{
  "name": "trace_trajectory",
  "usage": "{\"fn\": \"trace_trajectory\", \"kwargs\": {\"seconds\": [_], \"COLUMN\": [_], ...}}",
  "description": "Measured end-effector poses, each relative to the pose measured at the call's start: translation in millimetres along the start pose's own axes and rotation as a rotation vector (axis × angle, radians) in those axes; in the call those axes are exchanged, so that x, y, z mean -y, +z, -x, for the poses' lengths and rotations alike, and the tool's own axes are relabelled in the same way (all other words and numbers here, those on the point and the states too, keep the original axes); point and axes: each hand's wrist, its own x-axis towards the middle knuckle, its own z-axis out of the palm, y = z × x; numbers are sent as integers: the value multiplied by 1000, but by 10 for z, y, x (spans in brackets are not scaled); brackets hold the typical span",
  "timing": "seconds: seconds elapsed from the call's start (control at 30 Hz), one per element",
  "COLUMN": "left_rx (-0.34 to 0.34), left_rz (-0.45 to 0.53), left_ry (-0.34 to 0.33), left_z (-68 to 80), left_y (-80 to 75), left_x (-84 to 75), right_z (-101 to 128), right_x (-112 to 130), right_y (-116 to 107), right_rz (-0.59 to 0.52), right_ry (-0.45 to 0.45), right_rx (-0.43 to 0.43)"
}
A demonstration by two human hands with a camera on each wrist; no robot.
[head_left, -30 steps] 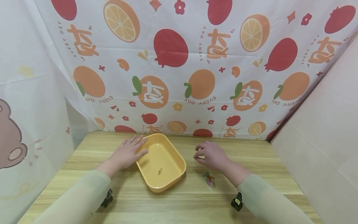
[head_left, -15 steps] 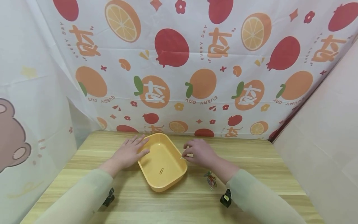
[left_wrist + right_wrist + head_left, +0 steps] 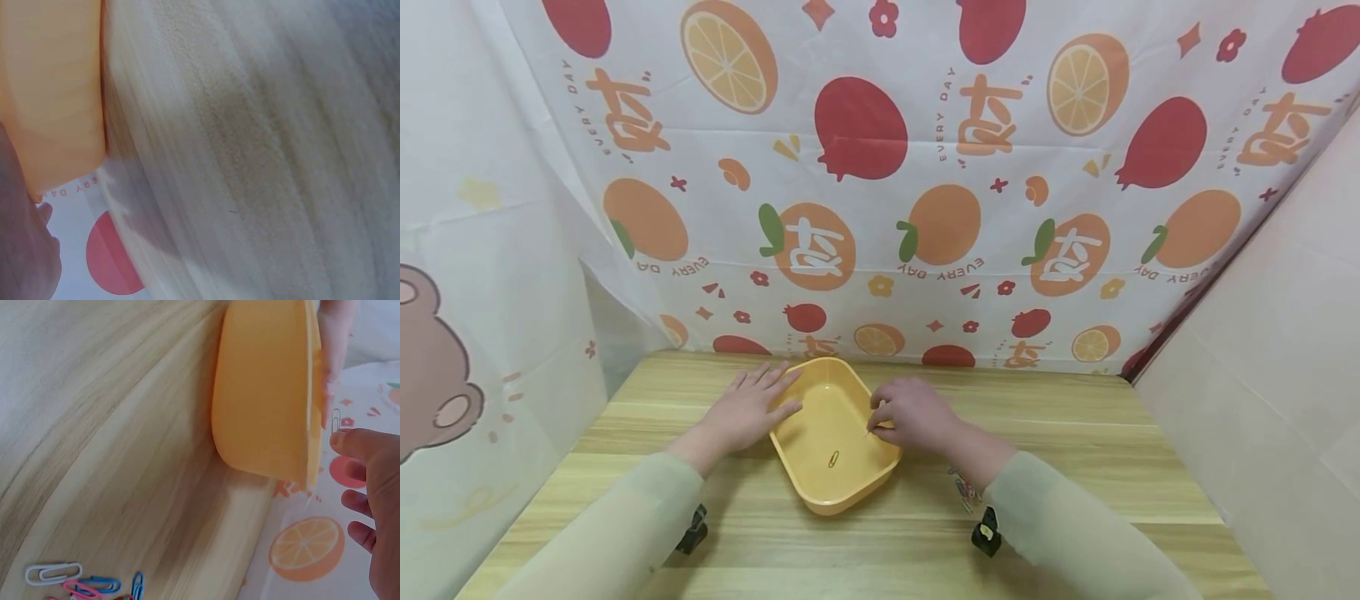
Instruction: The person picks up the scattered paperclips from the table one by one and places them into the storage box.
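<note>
1. From the head view, a fruit-print curtain is hanging behind a wooden table, and a yellow tray is sitting on it between the two hands. The left hand is lying flat with straight fingers against the tray's left rim. The right hand is hovering over the tray's right edge, its fingertips pinching a small paper clip. Another clip is lying on the tray floor, and a pile of coloured clips is peeking out beside the right sleeve.
2. In the left wrist view, the tray's wall is filling the upper left, blurred, with the table grain beside it.
3. In the right wrist view, the thumb and forefinger are holding a silver clip just beyond the tray's rim, while the loose clips are resting on the table below.
</note>
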Motion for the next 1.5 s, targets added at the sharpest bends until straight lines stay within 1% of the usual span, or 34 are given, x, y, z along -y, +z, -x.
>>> {"fn": "trace_trajectory", "kwargs": {"seconds": [0.17, 0.27, 0.43, 0.57, 0.73, 1.07, 1.23, 1.37, 1.5], "left_rx": [-3, -4, 0, 2, 4, 22, 22, 27, 35], "left_rz": [-3, -1, -2, -5, -8, -11, -12, -12, -11], "left_ry": [0, -3, -11, -12, -3, 3, 0, -4, -7], "left_z": [9, 12, 14, 18, 12, -25, -17, -8, -5], "left_y": [13, 9, 5, 8, -1, -13, -24, -38, -44], "left_x": [8, 6, 16, 26, 18, 0, -2, -13, -16], "right_z": [-116, -195, -343, -468, -571, -657, -666, -669, -655], "right_x": [75, 117, 175, 222, 290, 380, 411, 412, 388], "right_y": [72, 90, 88, 127, 182, 294, 335, 356, 350], "right_rz": [22, 36, 78, 144, 204, 282, 305, 318, 308], "right_ry": [-33, -45, -86, -150, -220, -249, -251, -247, -239], "right_rx": [83, 141, 206, 238, 254, 374, 385, 377, 361]}}
